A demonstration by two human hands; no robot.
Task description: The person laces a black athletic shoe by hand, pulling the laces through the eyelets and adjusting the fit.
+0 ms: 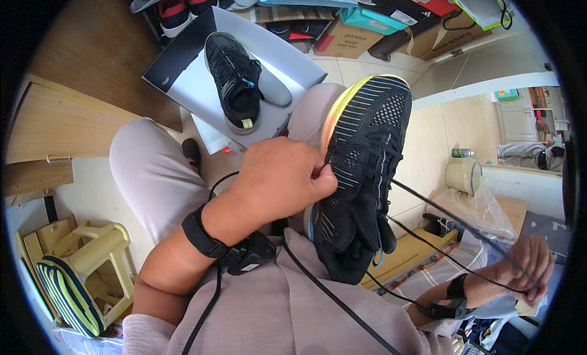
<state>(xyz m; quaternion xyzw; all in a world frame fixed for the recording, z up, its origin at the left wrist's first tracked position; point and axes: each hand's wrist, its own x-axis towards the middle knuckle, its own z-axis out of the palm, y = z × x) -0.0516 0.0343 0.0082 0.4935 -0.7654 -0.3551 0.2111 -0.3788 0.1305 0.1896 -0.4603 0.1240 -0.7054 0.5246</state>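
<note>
While the left hand (pixel 278 181) pinches the black knit running shoe (pixel 361 172) at its eyelets on the lap, at 3 o'clock of it, the right hand (pixel 531 266), fingers closed on the black lace (pixel 455 217), draws it taut toward 4 o'clock, so lacing seems underway and next calls for threading 1 eyelet.

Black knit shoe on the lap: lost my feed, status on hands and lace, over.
Left hand gripping black knit shoe at the eyelets. Right hand pulling black lace taut, out to the side. Second shoe in open box beyond the knees.
</note>
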